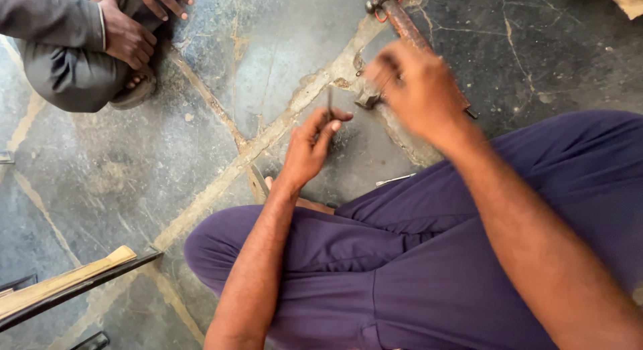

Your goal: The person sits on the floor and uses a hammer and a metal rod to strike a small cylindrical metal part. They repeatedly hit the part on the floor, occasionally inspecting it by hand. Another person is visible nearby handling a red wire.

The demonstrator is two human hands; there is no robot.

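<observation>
My left hand [309, 144] pinches a thin dark metal nail [330, 103] upright between thumb and fingers, its tip toward the stone floor. My right hand [415, 89] is blurred with motion just right of it and grips a hammer [370, 94] whose metal head sits beside the nail. A rusty metal bar [406, 23] runs from behind my right hand to the top edge. My knees in purple trousers [402, 269] fill the lower right.
Another person crouches at the top left, hands [127, 35] resting over grey trousers and a sandal. A wooden strip with a dark metal bar [74, 283] lies at the lower left. A small nail [395, 180] lies on the cracked stone floor [134, 169].
</observation>
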